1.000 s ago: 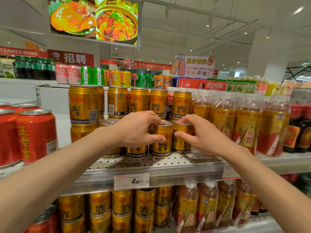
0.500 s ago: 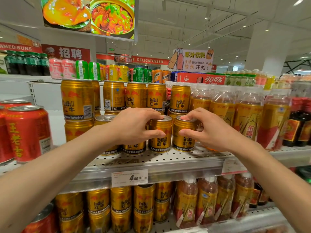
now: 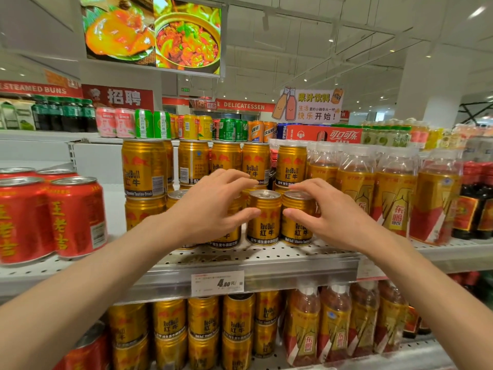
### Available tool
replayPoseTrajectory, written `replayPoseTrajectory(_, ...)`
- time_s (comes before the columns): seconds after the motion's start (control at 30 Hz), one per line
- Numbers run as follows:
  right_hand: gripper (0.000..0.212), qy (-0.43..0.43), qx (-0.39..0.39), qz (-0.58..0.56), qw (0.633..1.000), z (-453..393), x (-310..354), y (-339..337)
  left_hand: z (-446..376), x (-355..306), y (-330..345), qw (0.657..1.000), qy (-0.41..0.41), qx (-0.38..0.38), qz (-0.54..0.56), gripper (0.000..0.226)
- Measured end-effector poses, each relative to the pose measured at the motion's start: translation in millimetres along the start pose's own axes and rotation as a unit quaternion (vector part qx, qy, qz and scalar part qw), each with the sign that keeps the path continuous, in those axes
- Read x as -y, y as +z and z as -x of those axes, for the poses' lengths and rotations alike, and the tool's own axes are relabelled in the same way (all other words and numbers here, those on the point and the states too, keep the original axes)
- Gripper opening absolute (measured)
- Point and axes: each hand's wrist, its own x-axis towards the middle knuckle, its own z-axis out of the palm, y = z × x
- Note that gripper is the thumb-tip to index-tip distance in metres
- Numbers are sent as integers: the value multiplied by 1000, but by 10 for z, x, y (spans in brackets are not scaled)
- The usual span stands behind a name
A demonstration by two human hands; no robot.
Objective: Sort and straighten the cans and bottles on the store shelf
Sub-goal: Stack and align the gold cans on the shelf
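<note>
Two gold cans stand side by side at the front of the perforated shelf [image 3: 266, 256], touching, labels facing out. The left hand [image 3: 210, 209] curls loosely at nine o'clock of the left gold can [image 3: 264, 217], thumb nearly at its side, fingers arched over the cans behind; it grips nothing. The right hand [image 3: 328, 212] spreads open at three o'clock of the right gold can [image 3: 296, 218], fingertips resting near its rim. These cans look rigid, smooth and slippery, probably full and weighty; the mid-wall seems the safest hold. Plastic tea bottles [image 3: 394, 198] stand further right, filled with amber drink.
</note>
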Motion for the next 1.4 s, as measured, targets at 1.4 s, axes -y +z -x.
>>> replayPoseTrajectory(1.4, 60, -122, 104, -17, 987, -623, 1253, 421, 1176, 656, 58, 931, -261, -151, 205, 75)
